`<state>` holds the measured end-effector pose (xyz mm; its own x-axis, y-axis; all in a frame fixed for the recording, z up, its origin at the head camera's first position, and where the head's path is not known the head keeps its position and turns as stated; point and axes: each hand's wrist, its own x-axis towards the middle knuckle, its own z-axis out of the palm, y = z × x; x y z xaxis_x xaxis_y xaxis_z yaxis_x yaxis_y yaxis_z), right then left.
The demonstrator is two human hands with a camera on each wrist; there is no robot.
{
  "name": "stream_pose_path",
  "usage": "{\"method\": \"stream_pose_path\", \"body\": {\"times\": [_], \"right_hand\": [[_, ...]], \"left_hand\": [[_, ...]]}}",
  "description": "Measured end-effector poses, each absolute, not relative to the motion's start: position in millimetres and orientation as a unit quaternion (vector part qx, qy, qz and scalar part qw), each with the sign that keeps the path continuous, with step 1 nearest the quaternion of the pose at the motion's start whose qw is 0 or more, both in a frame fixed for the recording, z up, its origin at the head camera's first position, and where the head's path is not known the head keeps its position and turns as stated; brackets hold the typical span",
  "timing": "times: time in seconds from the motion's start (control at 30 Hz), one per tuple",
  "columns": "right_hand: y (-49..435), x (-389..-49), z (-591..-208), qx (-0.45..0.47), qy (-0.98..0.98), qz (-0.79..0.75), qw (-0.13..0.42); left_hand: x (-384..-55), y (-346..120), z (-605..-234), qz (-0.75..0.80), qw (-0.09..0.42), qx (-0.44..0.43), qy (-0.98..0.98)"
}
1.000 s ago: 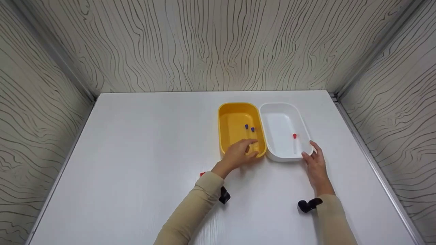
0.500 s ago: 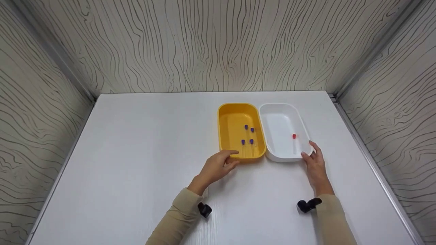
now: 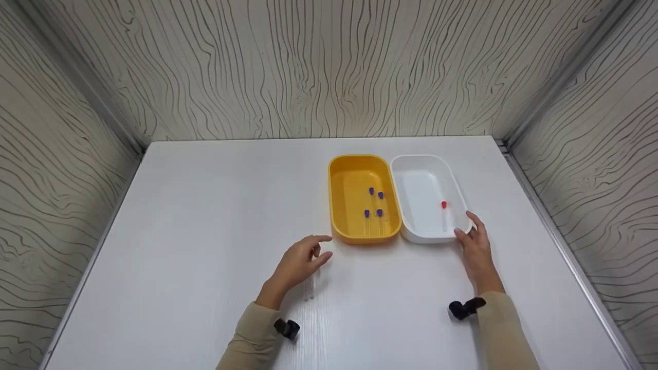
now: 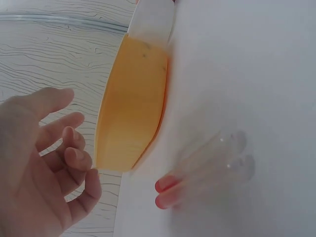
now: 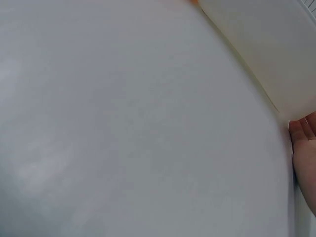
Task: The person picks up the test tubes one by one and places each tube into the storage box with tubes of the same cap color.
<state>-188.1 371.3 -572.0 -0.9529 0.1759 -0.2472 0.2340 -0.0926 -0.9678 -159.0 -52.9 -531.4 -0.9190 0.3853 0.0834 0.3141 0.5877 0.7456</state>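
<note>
The white surface (image 3: 216, 231) bears a yellow tray (image 3: 350, 192) just right of its middle, close to its far edge, and a white tray (image 3: 419, 192) right beside it on the side toward the far right corner. Farther from that edge than both trays, about midway between the left and right edges, two clear tubes (image 4: 210, 180) lie side by side, their red ends (image 4: 167, 199) toward the far edge

The trays (image 3: 352, 203) are yellow and white, the caps (image 3: 367, 214) blue or red, the pale walls (image 3: 318, 72) dark-lined.
</note>
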Motion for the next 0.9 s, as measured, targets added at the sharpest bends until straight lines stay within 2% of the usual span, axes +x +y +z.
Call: {"method": "stream_pose_path", "body": {"times": [0.2,0.67,0.9], "right_hand": [[372,-188,-572,0.159,0.677,-0.718,0.026],[374,-188,-575,0.150,0.681,-0.716,0.028],[373,-190,-573,0.151,0.672,-0.724,0.025]], "left_hand": [[-151,-71,-539,0.418,0.031,0.192,0.887],[-129,-97,-557,0.399,0.078,0.146,0.902],[-125,-102,-565,0.374,0.065,0.145,0.914]]}}
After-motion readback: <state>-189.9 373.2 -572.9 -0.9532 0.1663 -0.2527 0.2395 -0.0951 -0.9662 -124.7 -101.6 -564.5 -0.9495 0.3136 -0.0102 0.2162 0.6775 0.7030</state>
